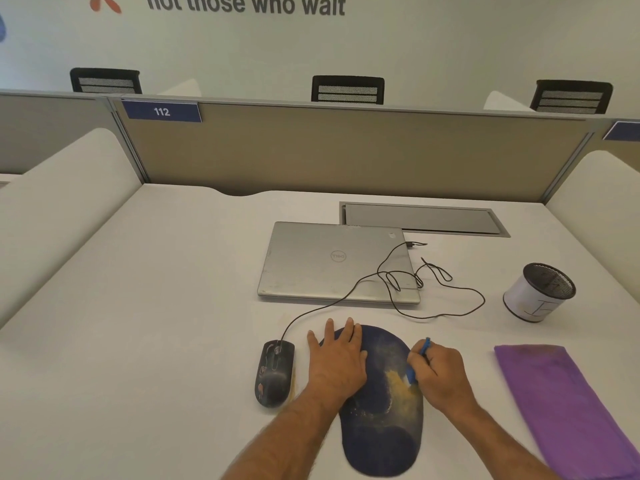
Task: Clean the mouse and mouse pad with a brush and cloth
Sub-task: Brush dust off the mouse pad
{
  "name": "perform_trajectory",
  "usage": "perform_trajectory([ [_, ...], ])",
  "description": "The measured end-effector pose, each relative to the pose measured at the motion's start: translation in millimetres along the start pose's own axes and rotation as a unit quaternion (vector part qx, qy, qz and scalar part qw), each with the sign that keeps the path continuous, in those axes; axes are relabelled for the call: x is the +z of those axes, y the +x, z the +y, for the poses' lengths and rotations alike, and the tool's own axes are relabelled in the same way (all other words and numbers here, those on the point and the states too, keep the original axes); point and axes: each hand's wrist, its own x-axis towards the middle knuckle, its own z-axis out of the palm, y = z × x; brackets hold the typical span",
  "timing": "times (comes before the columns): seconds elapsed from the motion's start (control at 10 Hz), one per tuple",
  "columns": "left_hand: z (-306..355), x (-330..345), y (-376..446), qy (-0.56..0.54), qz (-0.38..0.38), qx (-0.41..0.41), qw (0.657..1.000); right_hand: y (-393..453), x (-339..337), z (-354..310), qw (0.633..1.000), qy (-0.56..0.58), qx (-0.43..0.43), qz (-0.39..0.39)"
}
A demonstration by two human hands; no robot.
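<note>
A dark blue mouse pad (379, 434) lies on the white desk in front of me, with yellowish dust (398, 384) across its middle. My left hand (336, 358) rests flat on the pad's upper left part, fingers straight. My right hand (441, 374) grips a small blue brush (417, 362), whose head touches the dusty patch at the pad's right edge. A dark patterned wired mouse (274, 374) sits just left of the pad. A purple cloth (561, 407) lies flat to the right.
A closed silver laptop (332, 263) lies behind the pad, with the mouse cable (446, 306) looping over it and to its right. A mesh pen cup (538, 292) stands at the right. Partition walls enclose the desk (156, 306); a cable hatch (422, 218) sits at the back.
</note>
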Motion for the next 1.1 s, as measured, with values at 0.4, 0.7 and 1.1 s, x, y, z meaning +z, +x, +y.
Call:
perform_trajectory([
  [0.4,-0.3,0.0,0.0,-0.001,0.001,0.000,1.000,0.0,1.3,-1.8,1.000,-0.005,-0.004,-0.006],
  [0.7,-0.1,-0.1,-1.0,-0.001,0.003,0.000,1.000,-1.3,-0.5,-3.9,1.000,0.012,-0.021,0.003],
  [1.1,-0.1,0.2,-0.4,-0.006,0.003,0.001,1.000,-1.3,2.3,-5.5,0.999,-0.011,-0.004,-0.035],
])
